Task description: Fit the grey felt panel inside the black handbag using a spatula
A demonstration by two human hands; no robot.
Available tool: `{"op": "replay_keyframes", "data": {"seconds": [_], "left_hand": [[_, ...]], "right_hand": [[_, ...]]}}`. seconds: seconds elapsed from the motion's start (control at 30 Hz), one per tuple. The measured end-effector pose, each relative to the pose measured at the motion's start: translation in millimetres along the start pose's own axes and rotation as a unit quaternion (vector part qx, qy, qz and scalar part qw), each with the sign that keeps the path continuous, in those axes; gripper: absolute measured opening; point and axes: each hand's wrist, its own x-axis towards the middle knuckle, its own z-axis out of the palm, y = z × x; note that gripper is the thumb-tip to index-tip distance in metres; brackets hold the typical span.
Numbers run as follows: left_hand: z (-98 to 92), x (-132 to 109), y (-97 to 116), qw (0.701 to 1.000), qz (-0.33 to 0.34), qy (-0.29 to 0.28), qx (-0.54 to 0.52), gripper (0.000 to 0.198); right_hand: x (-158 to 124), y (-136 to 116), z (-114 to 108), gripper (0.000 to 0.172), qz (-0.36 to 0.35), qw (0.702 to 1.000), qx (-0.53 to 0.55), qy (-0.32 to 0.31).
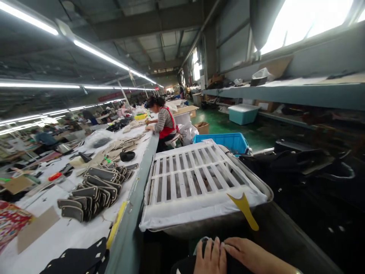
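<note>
At the bottom centre, my left hand [210, 257] lies over something dark, its fingers stretched out side by side. A small greyish, see-through piece [203, 240] shows at its fingertips; I cannot make out its kind. My right hand [243, 247] reaches in from the right, fingers extended and touching the left hand. Neither hand visibly grips anything. Just ahead is a slatted rack [199, 207] wrapped in white material, set on a metal tub or cart. A yellow forked-end strip [246, 213] hangs over its near edge.
Left is a long white-topped workbench [85, 238] with stacks of dark, light-edged pieces [94, 190], black cut pieces [76, 258] and a yellow strip [116, 224]. A co-worker in a red apron [167, 123] sits farther along. Behind the rack stands a blue crate [225, 140]; dark material [296, 163] lies right.
</note>
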Motion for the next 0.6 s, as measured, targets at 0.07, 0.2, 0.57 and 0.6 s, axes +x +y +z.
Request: {"op": "replay_keyframes", "data": {"seconds": [0.07,0.2,0.57,0.6], "left_hand": [[-4.2,-2.0,8.8,1.000,0.009,-0.005,0.000,0.052],[-13.5,-36.9,3.0,0.998,0.061,-0.005,0.016,0.065],[-12.8,-74.7,-35.0,0.991,-0.004,0.006,0.131,0.103],[-13.4,-76.4,-33.8,0.991,-0.004,0.017,0.132,0.106]], "right_hand": [[-6.8,2.9,-15.7,0.027,-0.014,0.997,0.064,-0.049],[-35.1,4.0,-32.0,0.033,0.041,0.992,0.118,-0.023],[-56.7,7.9,-11.4,0.032,0.142,0.978,0.137,0.062],[-56.9,4.6,-9.5,0.031,0.144,0.979,0.131,0.063]]}}
